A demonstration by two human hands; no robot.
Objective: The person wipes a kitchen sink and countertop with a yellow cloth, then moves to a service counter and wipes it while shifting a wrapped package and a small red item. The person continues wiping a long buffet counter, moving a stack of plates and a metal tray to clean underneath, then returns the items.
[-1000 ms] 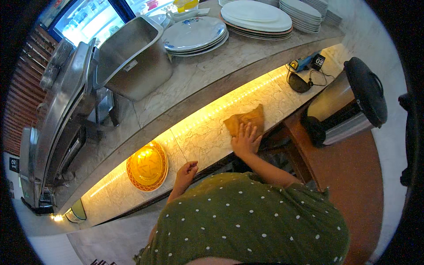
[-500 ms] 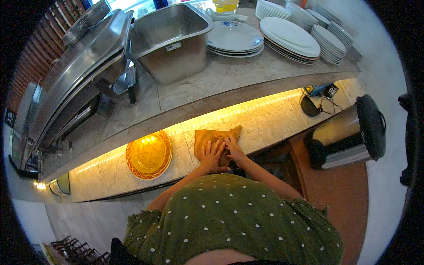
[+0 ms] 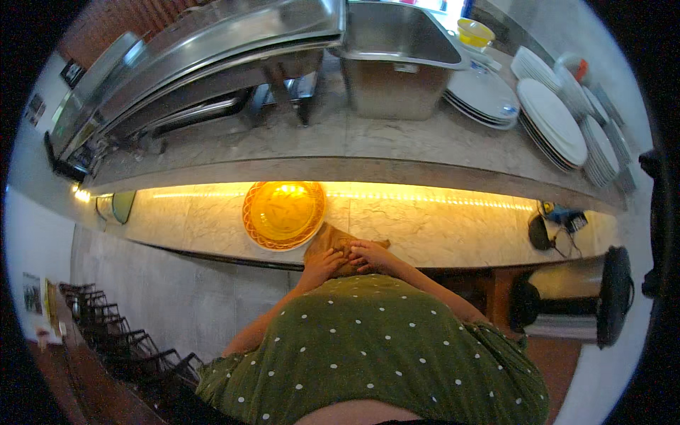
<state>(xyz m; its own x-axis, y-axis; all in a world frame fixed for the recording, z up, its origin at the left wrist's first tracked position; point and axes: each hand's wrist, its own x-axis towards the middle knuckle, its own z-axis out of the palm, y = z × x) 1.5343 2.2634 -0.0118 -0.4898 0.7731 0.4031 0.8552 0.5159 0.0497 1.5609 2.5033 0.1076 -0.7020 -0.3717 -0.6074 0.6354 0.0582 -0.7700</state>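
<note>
A brown cloth (image 3: 324,240) lies bunched on the lower counter at the front edge, just in front of my body. Onto its left part my left hand (image 3: 324,266) is closed, with the fingers bent into the fabric. My right hand (image 3: 373,257) curls over the right part of the same cloth, its fingertips close to the left ones. The cloth's near side is hidden behind my hands and clothing. Its far left corner reaches the rim of a patterned orange-and-white plate (image 3: 249,230), on which sits a yellow, see-through domed cover (image 3: 285,212).
Above the lit counter (image 3: 439,230) runs a raised shelf (image 3: 340,168). It carries a metal chafing dish (image 3: 212,57), a deep steel pan (image 3: 397,95) and several stacks of plates (image 3: 552,120). Cables and a dark device (image 3: 540,232) lie at right, near a black-lidded bin (image 3: 615,297).
My view has swung to the left. The cloth is nearer the plate and the counter's front edge, and my hands went from lying spread on it to curled fingers.
</note>
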